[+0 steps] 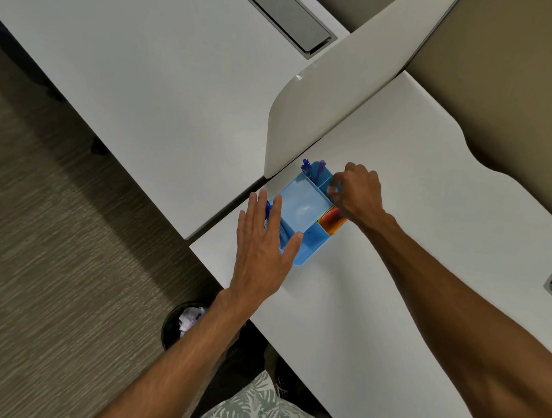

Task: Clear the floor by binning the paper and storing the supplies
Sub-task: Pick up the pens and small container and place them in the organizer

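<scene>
A light blue desk organizer (302,204) with several compartments sits on the white desk (395,248) beside a divider panel. Blue pens (309,169) stand in its far corner and colourful sticky notes (330,220) fill a right-hand slot. My left hand (263,240) lies flat with fingers spread over the organizer's near left end, covering more pens there. My right hand (356,194) hovers over the far right compartment with fingertips pinched together; whether it holds something small is hidden. A black bin (174,323) on the carpet holds crumpled white paper (188,319).
A white divider panel (340,93) rises between this desk and a second white desk (146,87) on the left. Grey cable hatches (289,19) sit in both desktops. Striped grey carpet (40,243) covers the floor at left. My patterned shorts show at the bottom.
</scene>
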Available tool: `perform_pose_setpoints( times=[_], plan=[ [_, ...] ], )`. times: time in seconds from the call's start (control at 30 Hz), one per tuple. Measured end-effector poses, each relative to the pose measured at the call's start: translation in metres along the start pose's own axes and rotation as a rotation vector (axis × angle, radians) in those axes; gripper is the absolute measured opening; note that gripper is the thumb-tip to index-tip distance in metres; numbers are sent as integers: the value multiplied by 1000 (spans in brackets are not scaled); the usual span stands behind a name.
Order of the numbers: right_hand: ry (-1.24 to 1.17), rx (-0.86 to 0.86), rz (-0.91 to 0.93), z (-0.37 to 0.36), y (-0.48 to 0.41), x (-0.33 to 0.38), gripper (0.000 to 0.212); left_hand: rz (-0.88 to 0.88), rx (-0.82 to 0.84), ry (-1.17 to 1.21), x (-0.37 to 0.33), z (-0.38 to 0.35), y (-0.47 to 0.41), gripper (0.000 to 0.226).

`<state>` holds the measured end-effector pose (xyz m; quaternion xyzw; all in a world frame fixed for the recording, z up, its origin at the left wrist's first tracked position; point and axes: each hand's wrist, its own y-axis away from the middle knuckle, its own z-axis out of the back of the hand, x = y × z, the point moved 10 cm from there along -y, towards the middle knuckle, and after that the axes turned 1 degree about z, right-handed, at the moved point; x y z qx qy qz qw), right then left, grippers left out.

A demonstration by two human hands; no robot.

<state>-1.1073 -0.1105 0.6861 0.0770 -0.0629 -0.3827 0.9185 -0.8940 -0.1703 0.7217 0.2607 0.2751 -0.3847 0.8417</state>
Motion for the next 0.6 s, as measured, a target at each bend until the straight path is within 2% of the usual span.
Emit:
perform_pose_setpoints(
  times=[0.2, 0.37, 0.47, 0.6],
  plan=[
    [22, 35, -43, -3, 0, 1, 21, -10, 8, -16, -2, 0, 1, 81],
    [-29, 47, -10, -9, -4, 1, 21, -39, -13, -38, -4, 0, 4, 80],
    [-90, 60, -5, -9, -2, 0, 22, -64, -38, -57, -7, 1, 4, 80],
    [-227, -12, -68, 3, 11, -14, 28, -96, -77, -87, -12, 3, 6, 78]
  ],
)
